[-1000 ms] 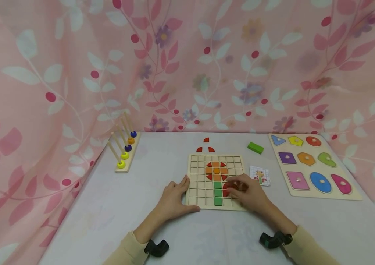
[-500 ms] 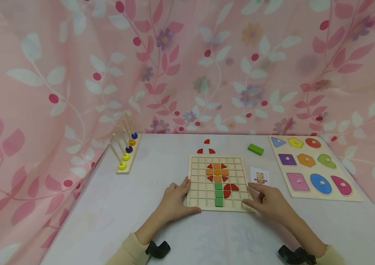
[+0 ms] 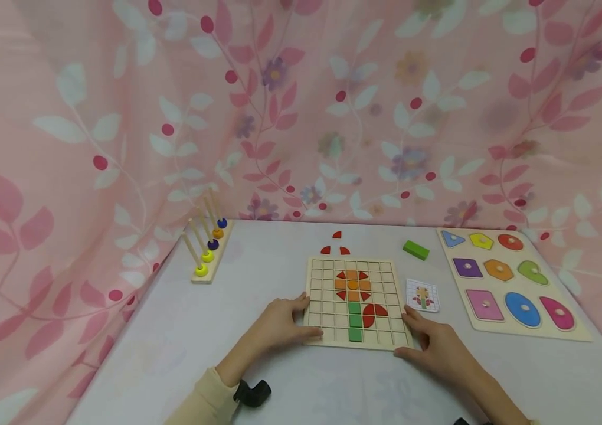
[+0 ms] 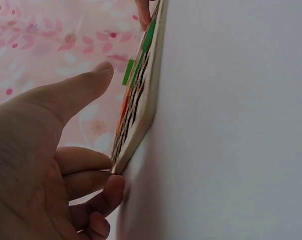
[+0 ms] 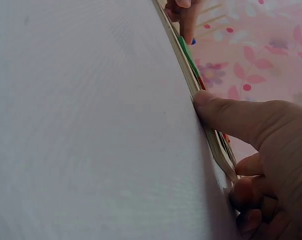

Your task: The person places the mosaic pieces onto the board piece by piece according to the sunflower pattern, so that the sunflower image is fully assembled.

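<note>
A wooden grid board (image 3: 327, 321) lies on the table. On it, green squares (image 3: 355, 321) form a stem below orange squares (image 3: 352, 275), small red triangles and an orange round piece. Red quarter-round pieces (image 3: 368, 316) sit right of the stem. My left hand (image 3: 275, 326) touches the board's left edge with its fingertips, its thumb (image 4: 85, 90) stretched out over the front corner. At the front right corner my right hand (image 3: 439, 348) holds the board, thumb (image 5: 226, 112) against the front edge and fingers at the side. Its lower fingers are curled.
Three red quarter-round pieces (image 3: 337, 235) lie behind the board. A green block (image 3: 416, 250) and a pattern card (image 3: 422, 295) are to its right. Farther right is a knobbed shape puzzle (image 3: 500, 321); a peg stand with beads (image 3: 208, 270) is at left. A floral curtain (image 3: 301, 118) hangs behind.
My right hand has moved from the red pieces to the board's front right corner, uncovering the red quarter-rounds. The left hand stays at the left edge; the head view has shifted slightly.
</note>
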`<act>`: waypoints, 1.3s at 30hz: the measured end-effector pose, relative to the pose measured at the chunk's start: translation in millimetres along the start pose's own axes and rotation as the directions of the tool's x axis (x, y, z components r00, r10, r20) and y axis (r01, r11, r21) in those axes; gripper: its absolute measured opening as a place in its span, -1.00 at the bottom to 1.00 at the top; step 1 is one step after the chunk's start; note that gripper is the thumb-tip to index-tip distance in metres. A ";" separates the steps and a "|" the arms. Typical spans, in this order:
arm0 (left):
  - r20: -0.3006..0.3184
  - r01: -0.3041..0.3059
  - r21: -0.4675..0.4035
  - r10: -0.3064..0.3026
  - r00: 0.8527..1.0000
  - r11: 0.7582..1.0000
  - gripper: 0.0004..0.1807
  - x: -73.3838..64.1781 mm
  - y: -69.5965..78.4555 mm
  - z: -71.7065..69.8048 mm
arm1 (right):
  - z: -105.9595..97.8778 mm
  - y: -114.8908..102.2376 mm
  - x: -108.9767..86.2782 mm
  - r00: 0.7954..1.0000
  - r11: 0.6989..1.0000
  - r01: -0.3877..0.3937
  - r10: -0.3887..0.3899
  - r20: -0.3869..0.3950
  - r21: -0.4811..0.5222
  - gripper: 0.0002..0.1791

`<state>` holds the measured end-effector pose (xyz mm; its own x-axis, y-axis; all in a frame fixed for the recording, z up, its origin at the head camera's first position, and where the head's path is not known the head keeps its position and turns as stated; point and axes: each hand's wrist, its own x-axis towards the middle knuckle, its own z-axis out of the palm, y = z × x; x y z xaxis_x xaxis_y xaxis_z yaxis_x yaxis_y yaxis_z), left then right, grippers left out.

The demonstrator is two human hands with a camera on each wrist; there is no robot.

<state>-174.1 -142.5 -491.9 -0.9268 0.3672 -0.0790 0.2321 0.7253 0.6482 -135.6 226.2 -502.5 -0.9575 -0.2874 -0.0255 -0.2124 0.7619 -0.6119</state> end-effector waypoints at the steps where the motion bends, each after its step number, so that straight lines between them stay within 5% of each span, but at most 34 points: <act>1: 0.006 0.012 -0.012 -0.012 1.000 1.000 -0.07 2.6 -0.7 -2.6 | 0.5 0.2 -0.6 1.000 1.000 -0.013 0.013 0.002 0.015 0.00; 5: -0.035 0.061 -0.116 -0.065 0.997 0.991 -0.29 23.6 -10.6 -16.3 | 3.1 -0.2 -2.6 0.998 0.998 -0.056 0.055 0.008 0.039 -0.02; 12: -0.189 0.069 -0.262 -0.121 0.974 0.963 -0.45 90.2 -36.3 -34.3 | 9.7 0.5 -0.4 0.999 0.999 -0.032 0.033 -0.019 0.031 -0.03; 21: -0.187 0.038 -0.324 -0.104 0.977 0.945 -0.51 157.7 -37.6 -29.0 | 7.2 4.4 1.2 0.999 0.999 -0.028 0.028 -0.036 0.017 -0.01; 30: -0.169 -0.010 -0.209 -0.026 0.985 0.978 -0.56 182.5 -24.5 -19.3 | 3.9 5.4 0.1 0.998 0.999 -0.035 0.034 -0.058 -0.016 0.01; 39: -0.124 -0.065 -0.138 0.048 0.991 0.988 -0.61 188.8 -35.5 -27.6 | 5.7 5.4 2.7 0.998 1.000 -0.006 0.008 -0.070 0.025 -0.01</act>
<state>-365.5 -115.0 -508.9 -0.9441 0.3262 0.0469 0.2489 0.6128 0.7500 -138.3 226.2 -510.4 -0.9704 -0.2402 0.0253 -0.2018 0.7487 -0.6314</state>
